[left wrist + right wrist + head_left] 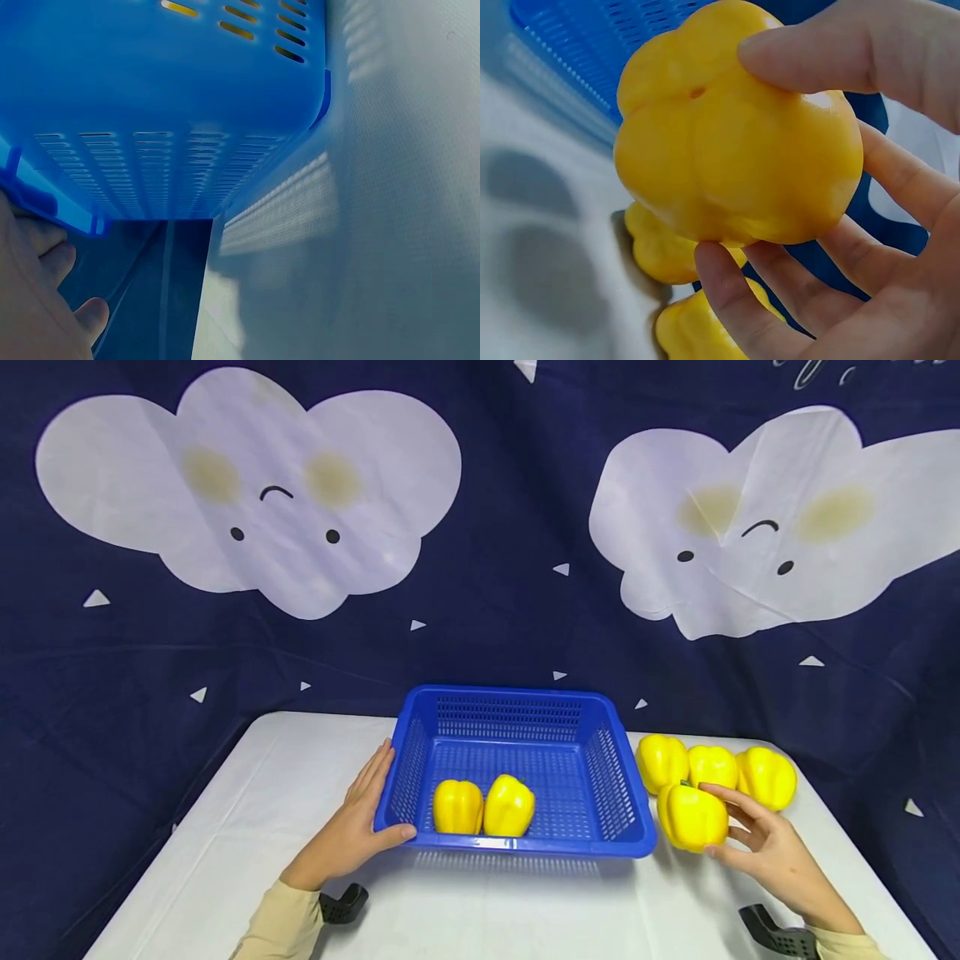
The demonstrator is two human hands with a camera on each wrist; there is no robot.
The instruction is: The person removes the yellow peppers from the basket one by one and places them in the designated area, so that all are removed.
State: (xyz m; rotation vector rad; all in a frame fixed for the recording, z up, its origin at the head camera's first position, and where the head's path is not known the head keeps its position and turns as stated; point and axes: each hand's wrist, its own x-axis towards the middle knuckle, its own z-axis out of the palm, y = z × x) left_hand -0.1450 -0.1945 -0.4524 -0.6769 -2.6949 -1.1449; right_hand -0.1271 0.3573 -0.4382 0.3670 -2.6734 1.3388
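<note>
A blue plastic basket [517, 843] with slotted walls stands on the white table, and two yellow bell peppers [509, 807] lie inside along its near wall. My left hand [351, 827] rests on the basket's left rim, thumb at the near corner; the left wrist view shows its fingers beside the basket's outer wall [150, 90]. My right hand [776, 852] holds another yellow bell pepper [693, 817] between thumb and fingers, right of the basket. In the right wrist view this pepper [735, 142] appears raised above the table, its bottom end facing the camera.
Three more yellow bell peppers [712, 767] sit in a row at the table's back right, behind the held one. The white table [480, 910] extends in front of the basket. A dark blue cloth [517, 610] with printed clouds hangs behind the table.
</note>
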